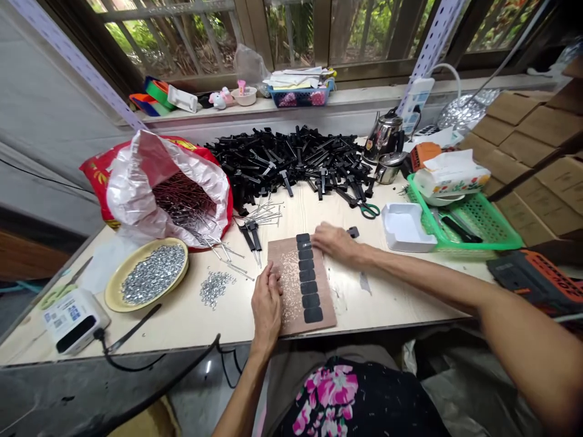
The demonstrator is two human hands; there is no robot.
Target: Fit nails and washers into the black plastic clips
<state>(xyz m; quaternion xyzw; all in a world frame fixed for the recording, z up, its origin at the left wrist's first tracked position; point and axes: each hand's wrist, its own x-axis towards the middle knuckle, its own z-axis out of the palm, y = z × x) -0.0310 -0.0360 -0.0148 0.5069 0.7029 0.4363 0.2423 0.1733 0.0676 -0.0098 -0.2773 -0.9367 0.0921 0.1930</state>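
A brown board (294,303) lies at the table's near edge with a row of several black pads (308,278) down its middle. My left hand (266,302) rests on the board's left edge, fingers curled together. My right hand (334,242) lies flat at the board's top right corner, by the topmost pad. A small black piece (353,232) sits just right of that hand. Loose metal pins (262,213) and two black clips (252,235) lie above the board.
A big heap of black plastic parts (291,161) fills the back. A red and white bag of pins (175,194) stands left, beside a yellow plate of small metal bits (152,276). Scissors (364,208), white tray (405,227), green basket (469,221) and kettle (385,136) are right.
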